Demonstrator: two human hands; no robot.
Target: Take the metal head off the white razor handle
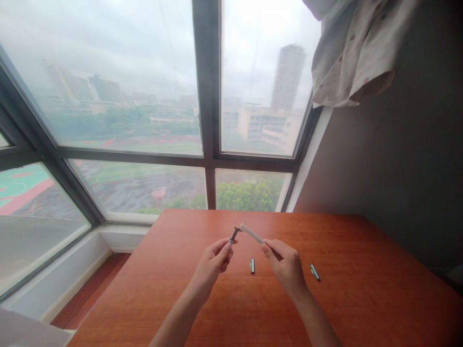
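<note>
My left hand (pixel 216 260) is closed around a dark razor handle (pixel 235 234), its forked top end pointing up with no blade cartridge on it. My right hand (pixel 284 261) pinches the lower end of a slim, pale, stick-like thing (pixel 252 233); its exact kind does not show. The far tip of this stick meets or nearly meets the top of the razor handle; I cannot tell whether they touch. Below and between the hands, a razor cartridge (pixel 252 266) with a green and white strip lies on the table. Another razor cartridge (pixel 315 272) lies right of my right hand.
The reddish-brown wooden table (pixel 173 289) reaches to the window frame (pixel 210 159). A pale cloth garment with dots (pixel 356 58) hangs at the upper right, before a grey wall (pixel 394 159). A white ledge (pixel 72 279) runs along the left.
</note>
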